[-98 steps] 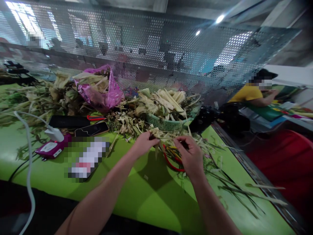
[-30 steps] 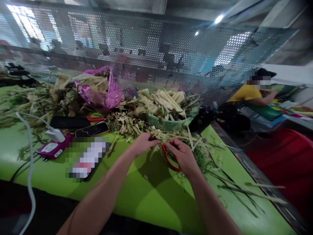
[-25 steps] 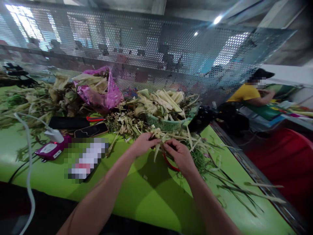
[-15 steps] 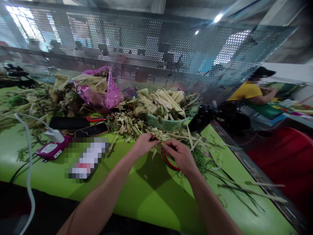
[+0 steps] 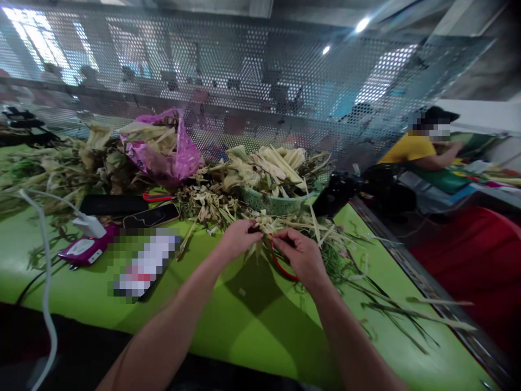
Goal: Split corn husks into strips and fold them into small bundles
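Note:
My left hand and my right hand meet over a pale dried leaf strip on the green table. Both hands pinch that strip, fingers pressed together. A red-handled tool lies on the table just under my right hand. Behind my hands lies a heap of cut leaf pieces and a green basket piled with pale husks.
A pink plastic bag of husks stands at the back left. Phones, a charger with a white cable and a pink device lie left. Loose stalks trail right. A perforated metal screen backs the table. A person in yellow sits far right.
My right hand has moved left toward my left hand, and both now pinch the leaf strip close together. The rest of the table is unchanged.

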`<move>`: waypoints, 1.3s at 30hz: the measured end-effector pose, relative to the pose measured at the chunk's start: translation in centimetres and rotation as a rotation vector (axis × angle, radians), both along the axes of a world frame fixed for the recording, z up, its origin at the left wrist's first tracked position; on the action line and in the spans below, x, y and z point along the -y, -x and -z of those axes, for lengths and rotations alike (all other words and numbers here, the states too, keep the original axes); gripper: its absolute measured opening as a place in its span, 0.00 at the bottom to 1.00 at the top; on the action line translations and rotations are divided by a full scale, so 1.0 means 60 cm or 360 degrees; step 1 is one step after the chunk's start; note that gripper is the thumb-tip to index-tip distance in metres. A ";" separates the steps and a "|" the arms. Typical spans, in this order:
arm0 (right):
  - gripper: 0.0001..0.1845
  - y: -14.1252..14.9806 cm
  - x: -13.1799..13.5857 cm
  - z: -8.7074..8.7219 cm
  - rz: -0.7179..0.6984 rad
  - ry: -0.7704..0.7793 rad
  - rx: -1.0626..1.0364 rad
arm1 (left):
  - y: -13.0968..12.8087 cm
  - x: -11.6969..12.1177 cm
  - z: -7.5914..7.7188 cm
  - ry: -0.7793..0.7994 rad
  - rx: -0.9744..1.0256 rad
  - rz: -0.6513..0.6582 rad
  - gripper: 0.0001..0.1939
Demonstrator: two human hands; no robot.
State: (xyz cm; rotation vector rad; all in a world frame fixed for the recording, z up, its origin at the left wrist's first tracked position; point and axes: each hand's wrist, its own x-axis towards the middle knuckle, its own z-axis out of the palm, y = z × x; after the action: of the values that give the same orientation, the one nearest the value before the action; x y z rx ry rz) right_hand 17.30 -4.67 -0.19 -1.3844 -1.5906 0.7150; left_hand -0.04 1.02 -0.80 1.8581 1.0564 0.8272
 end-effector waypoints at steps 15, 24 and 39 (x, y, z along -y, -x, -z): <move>0.17 -0.001 -0.003 -0.006 -0.0107 0.0230 -0.0399 | -0.010 0.015 0.005 0.0211 0.0132 0.0491 0.11; 0.18 -0.004 -0.002 -0.006 -0.0037 0.0273 -0.0730 | -0.012 0.020 0.001 0.0663 0.0548 0.0376 0.11; 0.16 -0.003 -0.004 -0.003 -0.0014 0.0315 -0.0837 | -0.019 0.020 0.004 0.0376 0.0436 0.0322 0.06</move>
State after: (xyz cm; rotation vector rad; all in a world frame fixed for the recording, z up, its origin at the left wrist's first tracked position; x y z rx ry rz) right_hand 17.50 -4.42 0.01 -1.1943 -1.1326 1.1581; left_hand 1.12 -0.18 -1.02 1.5703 0.7462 0.7751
